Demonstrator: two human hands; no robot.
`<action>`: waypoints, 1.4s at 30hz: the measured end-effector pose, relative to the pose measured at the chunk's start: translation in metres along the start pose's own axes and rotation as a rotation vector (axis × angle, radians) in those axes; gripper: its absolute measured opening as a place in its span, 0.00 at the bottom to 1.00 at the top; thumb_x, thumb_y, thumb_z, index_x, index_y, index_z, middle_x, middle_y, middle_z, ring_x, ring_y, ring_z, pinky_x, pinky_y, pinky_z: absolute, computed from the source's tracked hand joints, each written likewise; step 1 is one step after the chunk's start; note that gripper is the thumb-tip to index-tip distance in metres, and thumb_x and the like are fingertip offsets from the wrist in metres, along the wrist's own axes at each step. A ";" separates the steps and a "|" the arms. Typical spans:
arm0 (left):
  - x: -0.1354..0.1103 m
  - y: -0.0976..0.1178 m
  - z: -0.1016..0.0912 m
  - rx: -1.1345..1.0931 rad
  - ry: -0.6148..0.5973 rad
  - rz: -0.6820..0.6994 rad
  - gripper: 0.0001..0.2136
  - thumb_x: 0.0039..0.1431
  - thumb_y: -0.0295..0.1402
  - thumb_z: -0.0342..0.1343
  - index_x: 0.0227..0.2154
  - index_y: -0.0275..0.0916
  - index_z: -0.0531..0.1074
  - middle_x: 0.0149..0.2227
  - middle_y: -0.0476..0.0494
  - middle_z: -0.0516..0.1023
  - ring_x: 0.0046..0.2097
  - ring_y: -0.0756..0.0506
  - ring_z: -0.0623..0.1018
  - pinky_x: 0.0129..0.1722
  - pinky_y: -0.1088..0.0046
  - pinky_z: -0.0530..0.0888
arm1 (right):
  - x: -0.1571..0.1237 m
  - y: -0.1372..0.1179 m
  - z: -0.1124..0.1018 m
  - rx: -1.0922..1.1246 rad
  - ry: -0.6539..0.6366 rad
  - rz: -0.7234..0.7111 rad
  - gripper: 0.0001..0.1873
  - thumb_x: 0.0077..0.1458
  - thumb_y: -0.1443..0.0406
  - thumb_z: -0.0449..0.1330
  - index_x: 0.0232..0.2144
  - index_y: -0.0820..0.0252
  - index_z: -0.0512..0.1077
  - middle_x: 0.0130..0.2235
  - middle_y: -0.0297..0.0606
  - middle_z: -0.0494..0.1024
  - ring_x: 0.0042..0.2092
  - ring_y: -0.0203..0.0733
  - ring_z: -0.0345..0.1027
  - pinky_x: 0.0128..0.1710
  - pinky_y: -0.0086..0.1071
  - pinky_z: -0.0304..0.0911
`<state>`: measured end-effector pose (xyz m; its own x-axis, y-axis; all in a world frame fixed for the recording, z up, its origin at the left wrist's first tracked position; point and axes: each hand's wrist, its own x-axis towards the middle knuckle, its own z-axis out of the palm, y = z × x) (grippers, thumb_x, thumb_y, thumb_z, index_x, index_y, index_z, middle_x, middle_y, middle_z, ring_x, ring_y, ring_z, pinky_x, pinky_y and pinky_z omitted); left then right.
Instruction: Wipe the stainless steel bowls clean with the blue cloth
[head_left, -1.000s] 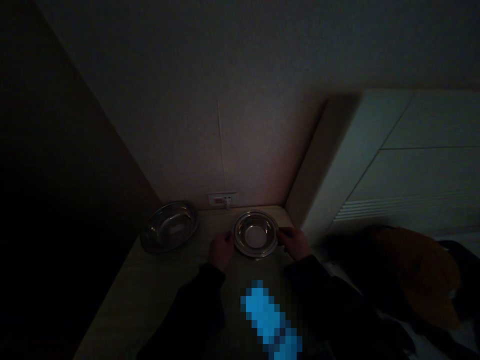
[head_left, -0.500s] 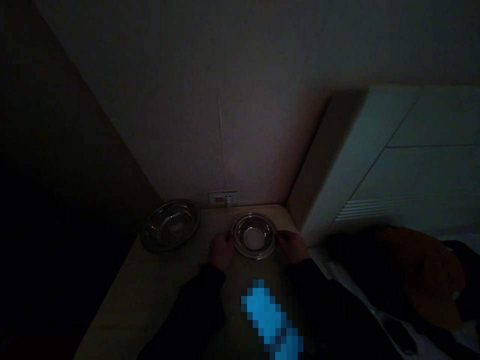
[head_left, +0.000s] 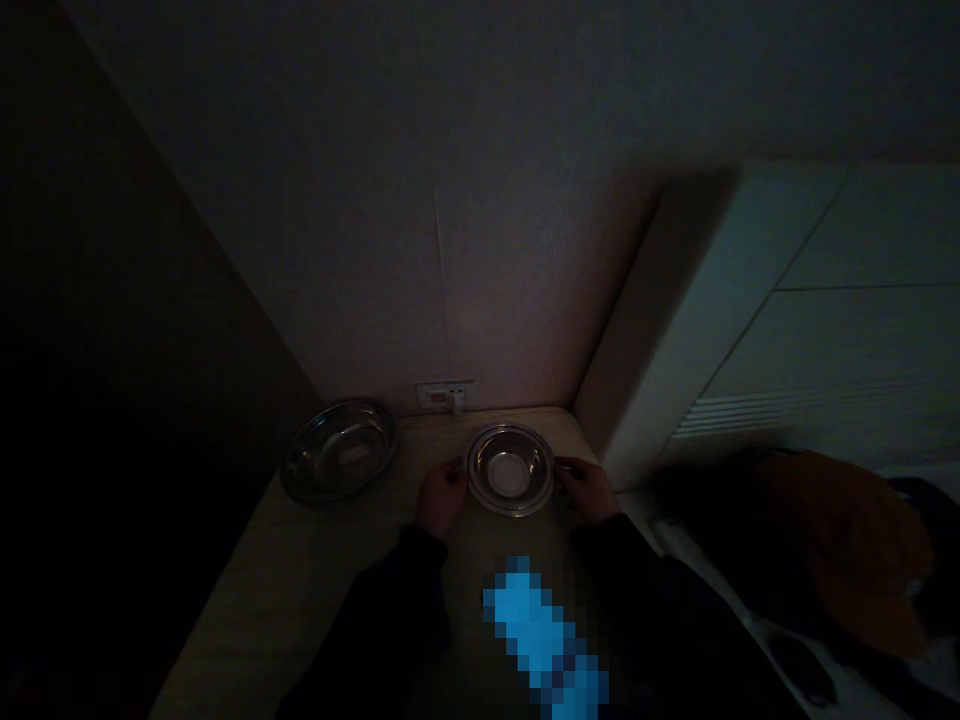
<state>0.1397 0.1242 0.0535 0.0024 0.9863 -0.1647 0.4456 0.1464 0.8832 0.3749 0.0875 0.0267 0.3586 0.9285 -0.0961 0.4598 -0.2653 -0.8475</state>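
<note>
A small round metal bowl [head_left: 510,475] with a wide shiny rim stands near the back of the wooden tabletop. At its left edge, my left hand [head_left: 442,497] pinches the rim with bent fingers. My right hand [head_left: 589,490] is closed at the opposite edge, its fingertips against the rim. The dim light hides how each thumb sits. A larger metal bowl [head_left: 341,455] lies to the left of my left hand, close to the wall.
Behind the bowls is a wall socket [head_left: 446,394] with a plug in it. A blurred-out bright blue screen [head_left: 536,625] lies between my forearms. At right are a pale headboard [head_left: 825,350], an orange cap [head_left: 862,550] and dark cloth. The tabletop [head_left: 247,600] ends at the left.
The small bowl and both hands stay nearly in place. My right fingers shift slightly at the rim, and the view moves a little.
</note>
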 end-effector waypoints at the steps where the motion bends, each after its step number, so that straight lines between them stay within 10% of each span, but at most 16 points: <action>1: 0.001 -0.001 0.000 -0.004 -0.004 -0.004 0.13 0.53 0.27 0.55 0.42 0.33 0.76 0.43 0.37 0.80 0.45 0.42 0.79 0.45 0.67 0.72 | 0.000 0.000 0.001 0.013 -0.013 0.024 0.15 0.51 0.63 0.57 0.40 0.64 0.77 0.24 0.38 0.78 0.23 0.36 0.70 0.18 0.25 0.62; 42: 0.012 0.004 0.009 0.039 0.043 -0.057 0.14 0.49 0.33 0.60 0.40 0.35 0.75 0.32 0.41 0.81 0.36 0.44 0.80 0.34 0.73 0.73 | 0.028 -0.015 0.004 -0.052 -0.004 0.115 0.06 0.47 0.65 0.61 0.29 0.63 0.75 0.25 0.37 0.77 0.23 0.35 0.71 0.23 0.25 0.64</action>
<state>0.1497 0.1361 0.0514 -0.0625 0.9789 -0.1943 0.4786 0.2003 0.8549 0.3750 0.1189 0.0343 0.4081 0.8922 -0.1934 0.4577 -0.3833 -0.8023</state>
